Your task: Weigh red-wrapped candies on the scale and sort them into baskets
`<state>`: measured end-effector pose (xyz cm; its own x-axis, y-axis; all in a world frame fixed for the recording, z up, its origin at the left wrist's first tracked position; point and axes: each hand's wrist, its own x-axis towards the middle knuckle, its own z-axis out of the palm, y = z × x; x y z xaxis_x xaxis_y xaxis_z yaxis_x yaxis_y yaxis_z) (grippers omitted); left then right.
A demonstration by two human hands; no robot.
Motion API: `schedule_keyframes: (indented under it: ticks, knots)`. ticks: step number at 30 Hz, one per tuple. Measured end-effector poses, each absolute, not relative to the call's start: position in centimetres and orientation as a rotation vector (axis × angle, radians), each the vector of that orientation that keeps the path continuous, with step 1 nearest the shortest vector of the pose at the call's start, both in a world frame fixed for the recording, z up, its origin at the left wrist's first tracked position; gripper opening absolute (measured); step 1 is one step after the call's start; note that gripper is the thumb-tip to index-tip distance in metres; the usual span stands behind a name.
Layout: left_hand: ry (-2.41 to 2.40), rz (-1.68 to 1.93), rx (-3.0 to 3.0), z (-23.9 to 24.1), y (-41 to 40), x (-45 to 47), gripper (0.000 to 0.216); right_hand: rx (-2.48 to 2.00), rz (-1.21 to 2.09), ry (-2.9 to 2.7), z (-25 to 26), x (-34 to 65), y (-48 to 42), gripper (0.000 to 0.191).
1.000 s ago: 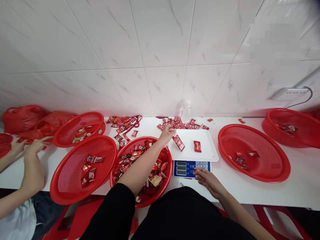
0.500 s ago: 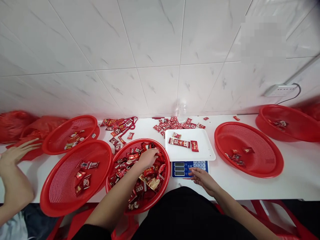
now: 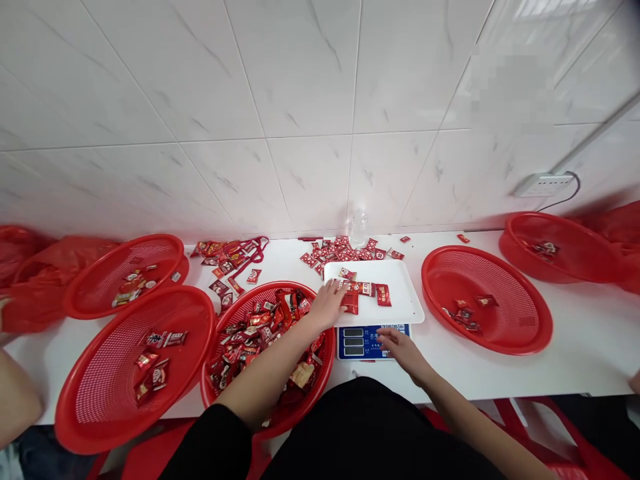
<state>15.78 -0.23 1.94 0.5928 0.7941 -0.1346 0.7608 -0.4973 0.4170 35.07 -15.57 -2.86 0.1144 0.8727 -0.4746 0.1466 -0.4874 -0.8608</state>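
My left hand (image 3: 327, 303) reaches over the left edge of the white weighing tray (image 3: 400, 310), its fingers closed on a red snack packet (image 3: 351, 303). Beside that packet lie a long wrapped bar (image 3: 367, 288), a small red packet (image 3: 383, 295) and another small packet (image 3: 348, 274), all on the tray. My right hand (image 3: 400, 347) hovers at the blue keypad panel (image 3: 373, 347) of the digital scale, holding nothing, fingers apart and slightly bent. Under my left forearm stands a red basket (image 3: 327, 363) full of assorted wrapped snacks (image 3: 250, 337).
Red baskets with a few packets stand at left (image 3: 195, 380) and right (image 3: 530, 343). Small red packets (image 3: 345, 251) are heaped by the wall near a clear bottle (image 3: 359, 230). Another person's arm (image 3: 17, 393) shows at far left. A power strip (image 3: 543, 185) hangs on the wall.
My left hand has moved from the snack basket up and right to the tray, bringing a red packet. My right hand stays near the keypad. The view has shifted slightly.
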Motion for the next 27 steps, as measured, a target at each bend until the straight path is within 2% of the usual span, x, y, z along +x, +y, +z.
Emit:
schedule_keyframes:
  ticks: [4,7,12,17,19,22,24,27]
  knots:
    - [1.138,-0.140,2.448,-0.6,-0.7,18.3,0.057,-1.923,0.819,-1.481,-3.4,36.7,-12.9,0.038]
    - [1.102,-0.121,2.419,-1.3,-0.9,19.1,0.055,-1.998,0.661,-1.707,-4.0,37.4,-10.9,0.046]
    - [1.015,0.184,2.359,-0.5,-1.3,17.3,0.052,-1.959,0.689,-1.855,-4.7,36.8,-9.5,0.048]
    - [1.488,0.579,2.287,0.1,-1.0,10.8,0.039,-1.906,0.727,-1.904,-4.9,35.6,-10.7,0.046]
    - [1.721,0.579,2.196,-0.6,-0.9,7.7,0.039,-1.868,0.724,-1.912,-4.9,35.4,-11.2,0.045]
    - [1.912,0.447,1.992,-2.0,-0.9,4.3,0.052,-1.828,0.730,-1.902,-4.7,35.1,-11.6,0.043]
    - [1.887,0.360,1.908,-2.6,-0.9,3.2,0.058,-1.815,0.761,-1.898,-4.4,34.9,-11.6,0.041]
    - [1.701,0.285,1.932,-2.2,-1.2,2.8,0.056,-1.821,0.816,-1.889,-4.1,34.7,-11.7,0.040]
